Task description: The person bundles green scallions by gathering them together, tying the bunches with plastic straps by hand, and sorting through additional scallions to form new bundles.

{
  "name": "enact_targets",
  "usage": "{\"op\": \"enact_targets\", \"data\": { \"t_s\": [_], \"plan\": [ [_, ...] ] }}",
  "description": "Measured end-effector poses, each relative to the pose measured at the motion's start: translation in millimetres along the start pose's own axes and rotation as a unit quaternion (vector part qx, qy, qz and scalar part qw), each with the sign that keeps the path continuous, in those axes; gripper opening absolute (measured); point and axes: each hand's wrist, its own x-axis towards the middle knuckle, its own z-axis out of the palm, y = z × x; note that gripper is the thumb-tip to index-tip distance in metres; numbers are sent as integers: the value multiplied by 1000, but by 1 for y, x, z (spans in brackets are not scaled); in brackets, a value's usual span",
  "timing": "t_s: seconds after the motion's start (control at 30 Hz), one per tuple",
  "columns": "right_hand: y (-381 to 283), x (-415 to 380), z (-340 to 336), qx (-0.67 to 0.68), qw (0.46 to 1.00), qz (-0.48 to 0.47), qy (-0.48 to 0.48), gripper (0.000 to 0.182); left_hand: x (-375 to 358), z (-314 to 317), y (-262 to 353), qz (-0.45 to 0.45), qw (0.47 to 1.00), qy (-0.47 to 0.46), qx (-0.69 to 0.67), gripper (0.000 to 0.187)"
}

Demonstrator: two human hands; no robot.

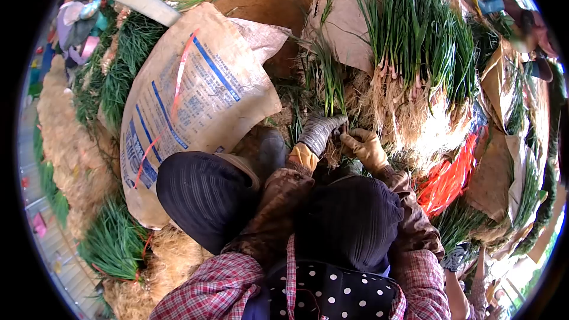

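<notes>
My left hand (320, 133), in a grey glove over a yellowish cuff, is closed around the lower end of a small bunch of spring onions (333, 86). Their green leaves point away from me. Close beside it, my right hand (365, 148) in a tan glove has its fingers pinched together near dangling roots (335, 149); what lies between its fingertips is too small to tell. Just beyond both hands lies a large pile of spring onions (409, 29), with pinkish-white stems and long, pale, tangled roots (391, 112) facing me.
A printed woven sack (195, 89) lies to the left. Red plastic ties (447, 178) are bunched on the right. More tied spring onions (118, 240) with roots lie at lower left. A brown sheet (349, 15) lies by the pile. Other people (527, 29) are at the edges.
</notes>
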Motion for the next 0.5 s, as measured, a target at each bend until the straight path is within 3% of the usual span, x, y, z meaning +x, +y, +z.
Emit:
{"op": "enact_targets", "data": {
  "t_s": [0.13, 0.23, 0.3, 0.4, 0.43, 0.5],
  "plan": [
    [-1, -4, -4, 109, 994, 3, 15, 22, -26, 12, 30, 32, 996, -42, -70, 12],
    [1, 1, -10, 130, 980, -49, 145, 25, -41, 16, 50, 48, 988, -82, -120, 10],
    [20, 15, -32, 131, 970, -56, 199, 30, -33, 20, 47, 83, 993, -61, -62, 12],
    [35, 36, -41, 212, 952, -195, 101, 36, -30, 22, 40, 76, 994, -76, -16, 12],
    [25, 36, -43, 220, 947, -233, 18, 40, -28, 23, 36, 72, 994, -84, 2, 12],
    [5, 52, -42, 156, 970, -156, 102, 36, -50, 32, 55, 53, 994, -98, -6, 9]
  ]
}}
